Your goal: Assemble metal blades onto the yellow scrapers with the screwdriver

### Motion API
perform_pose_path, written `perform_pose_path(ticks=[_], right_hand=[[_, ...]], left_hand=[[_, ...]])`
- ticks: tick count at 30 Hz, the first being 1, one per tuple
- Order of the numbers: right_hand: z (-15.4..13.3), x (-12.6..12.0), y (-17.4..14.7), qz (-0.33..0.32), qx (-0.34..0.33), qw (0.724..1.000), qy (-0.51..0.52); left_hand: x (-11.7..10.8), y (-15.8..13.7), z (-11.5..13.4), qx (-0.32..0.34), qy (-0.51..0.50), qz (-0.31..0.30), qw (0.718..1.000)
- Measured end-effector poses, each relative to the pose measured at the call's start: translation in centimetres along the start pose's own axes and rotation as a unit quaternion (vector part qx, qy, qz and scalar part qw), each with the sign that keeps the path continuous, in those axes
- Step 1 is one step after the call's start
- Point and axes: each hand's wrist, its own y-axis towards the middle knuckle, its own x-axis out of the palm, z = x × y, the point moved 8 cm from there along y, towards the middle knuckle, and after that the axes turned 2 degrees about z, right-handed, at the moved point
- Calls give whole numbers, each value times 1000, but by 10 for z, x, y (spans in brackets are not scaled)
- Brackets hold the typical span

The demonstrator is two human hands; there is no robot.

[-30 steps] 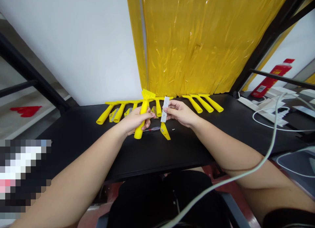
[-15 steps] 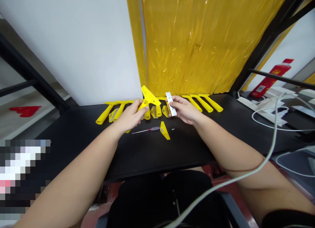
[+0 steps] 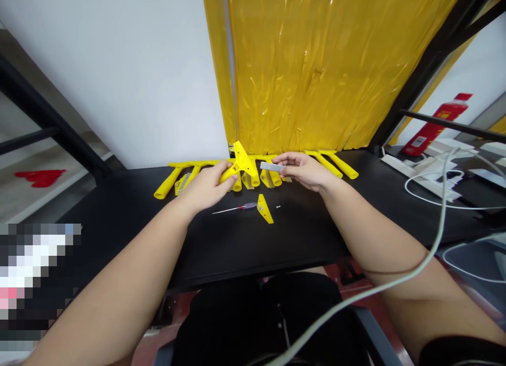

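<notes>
My left hand [image 3: 205, 186] grips a yellow plastic scraper handle [image 3: 240, 163], its wide triangular head pointing up and right above the black table [image 3: 237, 244]. My right hand [image 3: 302, 171] pinches a thin silver blade [image 3: 272, 166], held nearly flat just right of the scraper head. Below the hands lie a small screwdriver with a red grip [image 3: 235, 208], a loose yellow cover piece [image 3: 264, 210] and a tiny screw [image 3: 279, 206].
A row of yellow scraper handles [image 3: 332, 164] lies along the table's back edge, under a yellow plastic curtain [image 3: 316, 65]. White cables [image 3: 435, 186] and boxes are at the right, with a red bottle [image 3: 437, 124]. A cable crosses my right forearm.
The scraper went from upright to tilted with its head toward the blade. My right hand turned the blade from upright to nearly flat and brought it close to the scraper head.
</notes>
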Motion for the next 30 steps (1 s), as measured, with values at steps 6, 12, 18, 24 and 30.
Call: perform_pose_path(ticks=[6, 12, 18, 24, 30], right_hand=[[-2, -11, 1, 17, -11, 999, -41], [-4, -12, 1, 31, -17, 999, -25], [-4, 0, -4, 8, 13, 999, 50], [-1, 0, -1, 28, -15, 999, 27], [-5, -2, 1, 51, -67, 996, -25]], left_hand=[[1, -1, -1, 2, 24, -9, 1000], [8, -2, 3, 15, 57, -39, 997], [14, -3, 6, 34, 65, -58, 996], [13, -3, 7, 31, 70, -52, 996], [13, -3, 8, 28, 64, -53, 996]])
